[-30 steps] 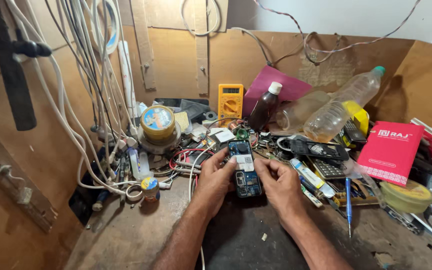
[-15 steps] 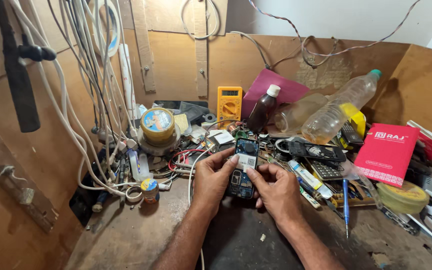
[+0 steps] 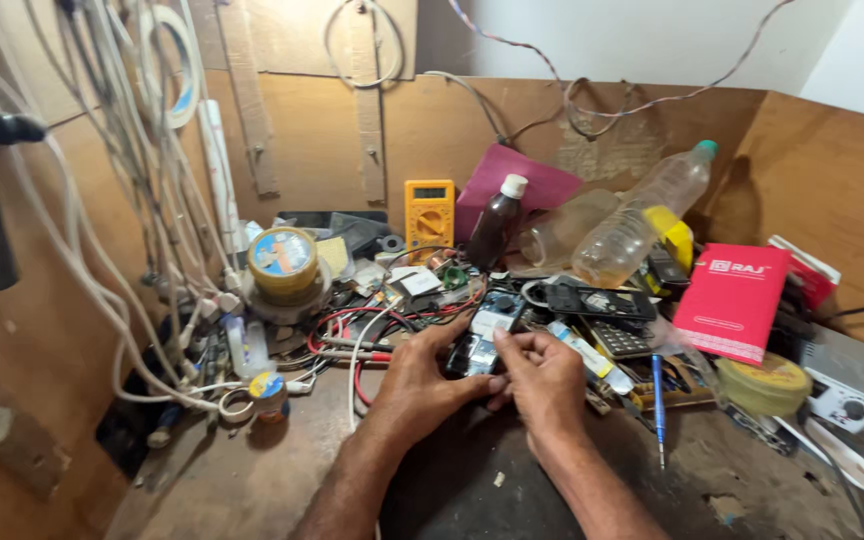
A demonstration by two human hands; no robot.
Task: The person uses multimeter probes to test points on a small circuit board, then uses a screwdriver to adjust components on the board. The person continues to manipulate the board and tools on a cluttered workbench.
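Observation:
An opened mobile phone (image 3: 487, 330) with its circuit board exposed lies at the middle of the cluttered wooden bench. My left hand (image 3: 420, 385) grips its lower left side, thumb along the edge. My right hand (image 3: 542, 378) sits against its right side, fingertips pinched at the board's lower part. Both hands touch the phone. Whether a small tool sits in the right fingers cannot be told.
Red and white wires (image 3: 352, 335) lie left of the phone. A yellow multimeter (image 3: 429, 215), brown bottle (image 3: 497, 225) and plastic bottle (image 3: 642, 225) stand behind. A red box (image 3: 732, 300), black phone shell (image 3: 602, 302), tape roll (image 3: 777, 380) and blue pen (image 3: 658, 395) are right. Cables (image 3: 152, 200) hang left.
My right hand has moved in from the phone's right side onto its lower part. The phone and left hand have shifted little.

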